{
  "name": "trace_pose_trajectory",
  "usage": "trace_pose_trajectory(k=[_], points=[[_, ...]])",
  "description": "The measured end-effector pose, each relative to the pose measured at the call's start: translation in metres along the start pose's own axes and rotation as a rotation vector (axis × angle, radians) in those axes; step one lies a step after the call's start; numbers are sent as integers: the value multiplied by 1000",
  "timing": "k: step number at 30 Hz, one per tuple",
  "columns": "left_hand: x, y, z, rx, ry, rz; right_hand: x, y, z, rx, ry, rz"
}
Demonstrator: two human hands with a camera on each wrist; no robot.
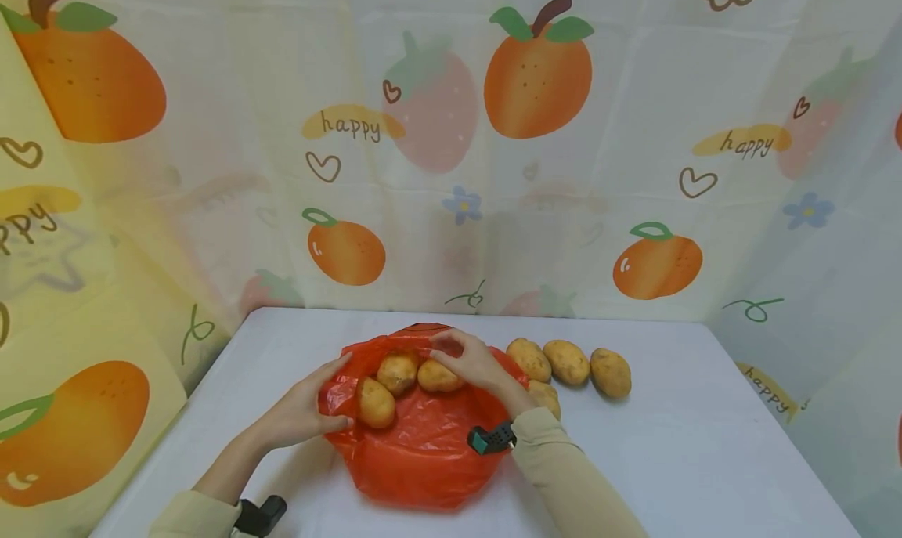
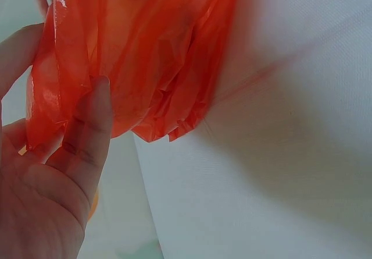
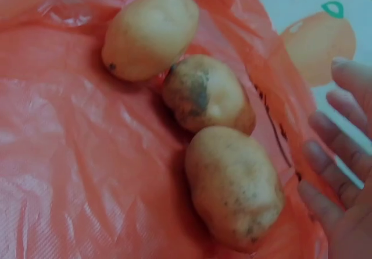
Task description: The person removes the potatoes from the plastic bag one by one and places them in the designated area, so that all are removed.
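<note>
A red plastic bag lies on the white table, its mouth spread wide. Three potatoes rest in it: one at the left, a dark-stained one in the middle and another nearest my right hand. My left hand holds the bag's left side between thumb and fingers; in the left wrist view, the hand has the red film between its digits. Over the far rim, my right hand hovers beside the rightmost potato, its fingers spread and holding nothing.
Several loose potatoes lie on the table right of the bag, among them one at the far right and one partly behind my right wrist. A fruit-print curtain hangs behind the white table.
</note>
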State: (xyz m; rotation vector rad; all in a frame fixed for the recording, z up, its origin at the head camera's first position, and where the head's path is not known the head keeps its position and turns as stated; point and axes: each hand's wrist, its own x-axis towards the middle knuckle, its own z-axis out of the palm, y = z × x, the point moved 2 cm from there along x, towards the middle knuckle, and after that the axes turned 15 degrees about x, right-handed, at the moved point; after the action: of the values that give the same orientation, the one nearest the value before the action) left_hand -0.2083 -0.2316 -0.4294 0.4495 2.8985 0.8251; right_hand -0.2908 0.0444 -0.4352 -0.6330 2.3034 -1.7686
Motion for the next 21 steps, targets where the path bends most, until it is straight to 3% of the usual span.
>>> trace_pose_trajectory(k=[8, 21], points=[[0, -2, 0, 18, 1, 3, -4, 3, -3, 38, -32, -19], [0, 0, 1, 38, 24, 38, -4, 15, -4, -121, -30, -4]])
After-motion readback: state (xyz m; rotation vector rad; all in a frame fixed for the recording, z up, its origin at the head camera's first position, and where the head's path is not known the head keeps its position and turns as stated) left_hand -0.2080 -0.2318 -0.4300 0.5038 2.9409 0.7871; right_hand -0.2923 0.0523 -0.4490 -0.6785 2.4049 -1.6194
